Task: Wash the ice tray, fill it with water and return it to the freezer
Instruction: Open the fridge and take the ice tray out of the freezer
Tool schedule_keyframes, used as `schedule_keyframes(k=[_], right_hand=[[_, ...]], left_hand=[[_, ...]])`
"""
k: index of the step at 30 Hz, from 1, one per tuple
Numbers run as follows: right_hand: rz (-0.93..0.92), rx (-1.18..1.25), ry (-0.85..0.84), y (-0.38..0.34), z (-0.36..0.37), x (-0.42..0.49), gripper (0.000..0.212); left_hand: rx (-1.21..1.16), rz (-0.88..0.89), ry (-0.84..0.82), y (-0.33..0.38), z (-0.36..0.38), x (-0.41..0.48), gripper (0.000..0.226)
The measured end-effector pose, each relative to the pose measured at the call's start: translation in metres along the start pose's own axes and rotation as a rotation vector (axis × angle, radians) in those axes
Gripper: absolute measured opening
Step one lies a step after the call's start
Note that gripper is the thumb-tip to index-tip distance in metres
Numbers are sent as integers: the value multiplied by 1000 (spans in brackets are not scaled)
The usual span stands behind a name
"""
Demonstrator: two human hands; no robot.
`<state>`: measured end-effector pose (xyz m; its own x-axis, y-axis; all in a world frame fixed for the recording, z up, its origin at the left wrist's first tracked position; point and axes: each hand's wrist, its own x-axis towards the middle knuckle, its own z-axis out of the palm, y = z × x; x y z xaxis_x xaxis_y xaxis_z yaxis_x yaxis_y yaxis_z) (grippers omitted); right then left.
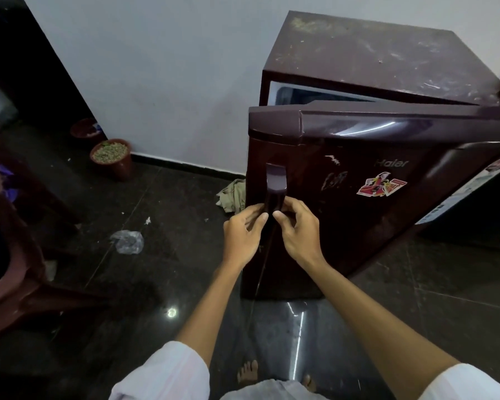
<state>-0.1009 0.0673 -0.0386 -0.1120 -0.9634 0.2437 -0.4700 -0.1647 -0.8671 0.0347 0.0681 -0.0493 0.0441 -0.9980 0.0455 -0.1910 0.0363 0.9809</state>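
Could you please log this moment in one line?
left hand, right hand: gripping door handle | fridge door: ajar | ice tray: unseen

Small glossy maroon single-door refrigerator (387, 59) stands upright on the dark floor (156, 269) against the white wall (171, 82); top dusty, scuffed. Its door (344, 232) is ajar on the handle side, with pale interior visible through the gap. Curved maroon handle (275, 180) sits near the door's left edge.

Single head cam, looks fwd & steeply down, close over fridge door (358, 203) & floor (156, 197).
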Motion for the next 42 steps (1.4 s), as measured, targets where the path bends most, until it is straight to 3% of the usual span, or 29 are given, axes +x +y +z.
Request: schedule_keyframes(k=[12, 22, 29, 39, 42], right_hand=[[68, 126, -44, 0, -58, -108, 28], [104, 195, -57, 25, -153, -215, 30], [201, 203, 130, 49, -223, -293, 25], [377, 191, 414, 74, -293, -362, 25], [421, 182, 483, 76, -305, -372, 32]], left_hand=[[-56, -14, 177, 11, 42, -125, 26], [-91, 0, 321, 29, 134, -264, 30], [-43, 16, 158, 37, 195, -339, 35], [0, 74, -352, 47, 254, -403, 53], [55, 125, -414, 42, 256, -413, 50]])
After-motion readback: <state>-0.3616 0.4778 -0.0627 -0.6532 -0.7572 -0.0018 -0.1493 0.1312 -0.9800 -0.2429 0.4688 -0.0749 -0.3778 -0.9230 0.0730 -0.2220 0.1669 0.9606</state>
